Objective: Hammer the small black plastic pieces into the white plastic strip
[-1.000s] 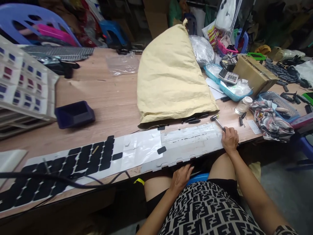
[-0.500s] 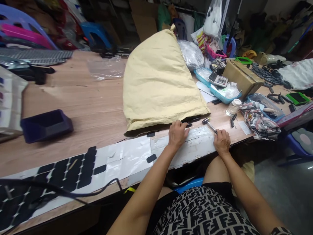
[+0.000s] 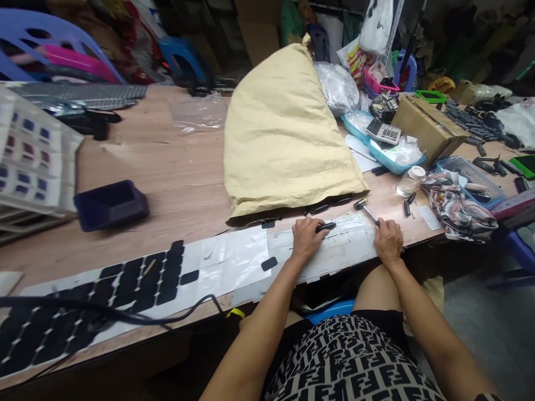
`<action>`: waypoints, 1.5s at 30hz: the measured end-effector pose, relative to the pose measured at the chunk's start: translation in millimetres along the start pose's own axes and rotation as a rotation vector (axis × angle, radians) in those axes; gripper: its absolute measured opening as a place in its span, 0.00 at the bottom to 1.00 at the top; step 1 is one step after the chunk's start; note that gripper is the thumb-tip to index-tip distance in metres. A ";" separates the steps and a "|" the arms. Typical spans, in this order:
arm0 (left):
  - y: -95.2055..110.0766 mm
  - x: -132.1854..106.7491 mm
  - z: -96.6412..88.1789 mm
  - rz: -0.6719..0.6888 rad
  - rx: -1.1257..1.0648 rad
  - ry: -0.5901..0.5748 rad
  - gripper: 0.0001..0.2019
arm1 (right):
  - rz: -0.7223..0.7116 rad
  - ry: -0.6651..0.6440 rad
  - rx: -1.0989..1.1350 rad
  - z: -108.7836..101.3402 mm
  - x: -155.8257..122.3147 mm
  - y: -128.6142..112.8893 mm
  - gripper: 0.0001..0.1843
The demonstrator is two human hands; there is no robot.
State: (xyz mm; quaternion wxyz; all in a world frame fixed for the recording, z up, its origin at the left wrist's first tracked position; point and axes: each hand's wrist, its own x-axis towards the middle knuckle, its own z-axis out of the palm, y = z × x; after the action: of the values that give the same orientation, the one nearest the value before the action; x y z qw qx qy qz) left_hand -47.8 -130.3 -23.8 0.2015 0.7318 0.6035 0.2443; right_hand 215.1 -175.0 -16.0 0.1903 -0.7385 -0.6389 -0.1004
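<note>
Your left hand (image 3: 306, 238) grips a slim black piece (image 3: 325, 226) on the white sheet (image 3: 334, 250) at frame centre. Your right hand (image 3: 388, 240) holds a small hammer (image 3: 366, 208), head up and left. The tan sack (image 3: 284, 128) lies just behind; a dark blue tray (image 3: 111, 204) sits centre left.

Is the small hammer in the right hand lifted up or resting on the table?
Resting. The right hand grips the hammer by its handle, and the head lies on the table near the yellow sack.
</note>
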 end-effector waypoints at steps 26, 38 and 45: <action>-1.3 9.2 -1.4 -0.129 -0.175 -0.030 0.08 | -0.134 -0.211 0.605 -33.1 -50.0 -62.9 0.19; -0.6 0.6 -4.5 -0.023 -0.148 0.039 0.07 | -0.099 -0.006 0.169 -20.6 -6.6 -16.9 0.18; 1.0 -135.0 8.8 0.546 -0.165 -0.139 0.13 | -0.019 0.051 -0.151 -2.9 1.5 8.4 0.15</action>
State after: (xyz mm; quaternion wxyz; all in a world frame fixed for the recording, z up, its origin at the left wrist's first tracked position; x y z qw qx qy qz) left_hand -62.3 -263.0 -45.7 0.2278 0.8632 0.3473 0.2871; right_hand 223.9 -175.7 -14.1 0.1494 -0.7420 -0.6314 -0.1689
